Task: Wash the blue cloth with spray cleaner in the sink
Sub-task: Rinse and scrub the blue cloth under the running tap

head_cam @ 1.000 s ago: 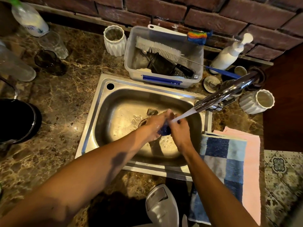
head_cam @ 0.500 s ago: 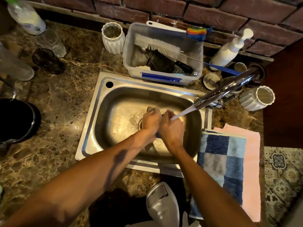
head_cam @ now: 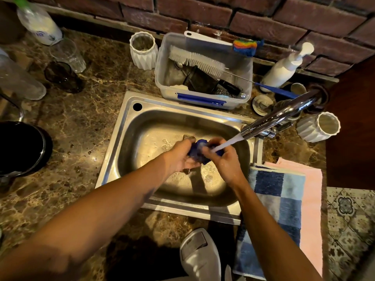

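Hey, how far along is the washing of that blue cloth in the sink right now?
Done: the crumpled blue cloth looks wet and is over the steel sink, where suds sit in the basin. In hand: left hand and right hand both grip it under the water stream from the chrome faucet. Left: finishing the rinse, wringing it and shutting off the water. Whether spray cleaner went on cannot be told.

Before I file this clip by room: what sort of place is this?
Most likely a home kitchen: a steel sink set in a marble counter, a tap running over the hands, and a tub of dish brushes against a brick wall.
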